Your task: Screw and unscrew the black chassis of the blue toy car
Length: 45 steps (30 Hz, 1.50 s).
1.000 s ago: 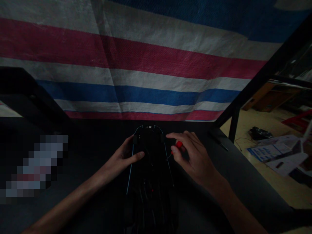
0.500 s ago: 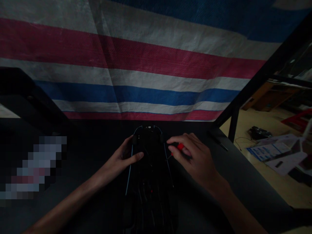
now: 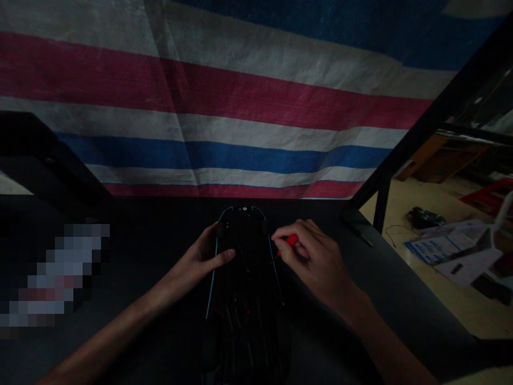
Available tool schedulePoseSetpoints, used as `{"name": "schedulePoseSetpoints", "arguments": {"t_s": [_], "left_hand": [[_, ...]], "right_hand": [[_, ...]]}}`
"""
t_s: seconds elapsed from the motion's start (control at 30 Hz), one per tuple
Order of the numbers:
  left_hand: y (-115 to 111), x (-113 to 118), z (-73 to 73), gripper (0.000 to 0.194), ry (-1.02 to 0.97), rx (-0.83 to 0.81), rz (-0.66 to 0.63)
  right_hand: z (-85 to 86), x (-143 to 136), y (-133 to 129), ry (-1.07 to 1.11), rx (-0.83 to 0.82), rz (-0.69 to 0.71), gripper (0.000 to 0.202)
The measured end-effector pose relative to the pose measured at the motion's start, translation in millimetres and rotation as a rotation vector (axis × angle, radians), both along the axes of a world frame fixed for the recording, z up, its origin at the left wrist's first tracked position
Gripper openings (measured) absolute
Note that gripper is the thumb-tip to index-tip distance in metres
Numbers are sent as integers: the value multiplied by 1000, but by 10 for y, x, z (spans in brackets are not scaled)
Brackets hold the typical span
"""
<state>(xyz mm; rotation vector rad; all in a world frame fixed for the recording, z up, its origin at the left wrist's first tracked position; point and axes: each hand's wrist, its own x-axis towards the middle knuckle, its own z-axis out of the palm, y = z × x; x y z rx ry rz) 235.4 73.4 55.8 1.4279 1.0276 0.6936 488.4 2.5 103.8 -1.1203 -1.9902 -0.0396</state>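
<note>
A long black toy car (image 3: 244, 267) with thin blue edge lines lies on the dark table, its narrow end away from me. My left hand (image 3: 206, 256) grips its left side, with the thumb on top and the other fingers mostly hidden behind the edge. Beside the car's right edge, my right hand (image 3: 312, 256) pinches a small red-handled tool (image 3: 293, 240). The tool's thin shaft points toward that edge; whether its tip touches is too dark to tell.
A black pen-like tool (image 3: 363, 235) lies on the table (image 3: 401, 299) at the right. Behind hangs a striped sheet (image 3: 240, 96). Black frame bars (image 3: 382, 203) stand at both sides. A pixelated patch covers the left. Papers (image 3: 444, 248) lie beyond the table.
My right hand has moved slightly left, closer to the car's edge, and the red handle has turned a little in the fingers. My left hand keeps its hold.
</note>
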Motion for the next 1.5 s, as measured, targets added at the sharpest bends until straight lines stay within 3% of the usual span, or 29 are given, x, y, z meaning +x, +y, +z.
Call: {"name": "schedulePoseSetpoints", "arguments": {"t_s": [0.17,0.33,0.5,0.63,0.8,0.93,1.1,1.2,1.37,1.5], "left_hand": [[0,-5,-9,85,-25,-4,7],[-2,-11,-22,85,-35,-22,14],[-7,-6,-9,86,-45,-21,16],[0,7,-13,88,-53,-26,16],[1,-5,-55,85,-58,-21,15],[-6,-10,-48,85,-68,-34,10],[12,-10,-63,88,-49,-40,13],[25,-17,-83,85,-58,-15,-5],[-1,-12,-24,84,-16,11,1],[-18,1,6,84,-1,3,12]], "right_hand": [[6,18,9,1,-7,8,20],[2,16,9,-10,37,-14,8],[19,6,1,-27,39,5,22],[2,16,4,-45,86,-33,8],[-9,9,-5,-42,45,-14,19],[5,9,-10,-42,68,-29,11],[0,20,3,-47,56,-22,20],[-6,22,11,-49,57,-25,14],[-4,21,-1,-50,41,-28,22],[-2,25,-11,-45,52,-47,15]]}}
